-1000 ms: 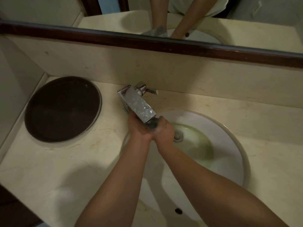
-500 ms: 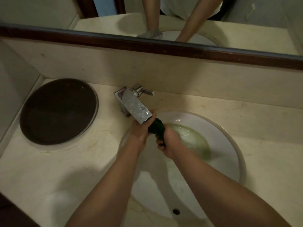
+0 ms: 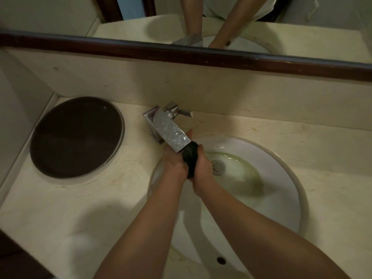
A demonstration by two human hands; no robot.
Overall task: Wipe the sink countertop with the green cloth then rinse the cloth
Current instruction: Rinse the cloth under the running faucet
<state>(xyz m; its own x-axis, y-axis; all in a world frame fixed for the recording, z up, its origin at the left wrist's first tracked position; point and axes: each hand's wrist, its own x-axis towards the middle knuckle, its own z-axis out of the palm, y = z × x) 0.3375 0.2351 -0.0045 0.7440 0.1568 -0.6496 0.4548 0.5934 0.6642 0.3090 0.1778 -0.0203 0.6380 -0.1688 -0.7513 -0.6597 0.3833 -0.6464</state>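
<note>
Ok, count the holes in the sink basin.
2: the drain at the basin bottom, right of the hands, and the overflow hole in the near wall. Arms may hide more.

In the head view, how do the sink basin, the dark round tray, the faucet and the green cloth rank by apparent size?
1. sink basin
2. dark round tray
3. faucet
4. green cloth, though the left hand and right hand cover part of it, so its full size is unsure.

Round tray (image 3: 76, 137) left of faucet (image 3: 167, 129); basin (image 3: 281, 178) right.
</note>
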